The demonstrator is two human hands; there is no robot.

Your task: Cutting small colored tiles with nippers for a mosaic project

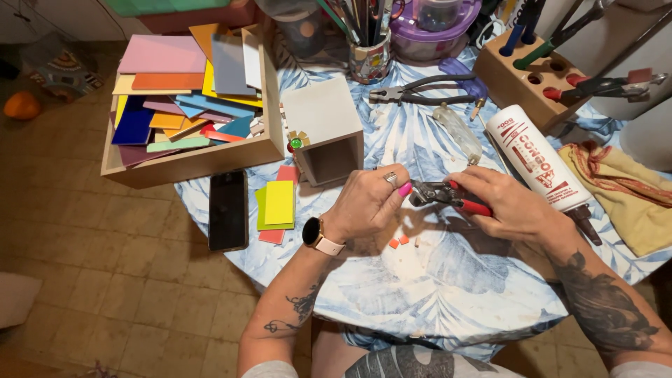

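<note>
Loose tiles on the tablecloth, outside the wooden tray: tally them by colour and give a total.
Yellow tile: 1
Lime green tile: 1, under the yellow one
Coral pink tiles: 2, one above the stack and one below
Small orange chips: 2, below the hands
Total: 6

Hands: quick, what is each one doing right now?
Left hand: closed, fingertips pinched at the tool's jaws; what it holds is too small to tell.
Right hand: closed on the red-handled metal nippers.
</note>
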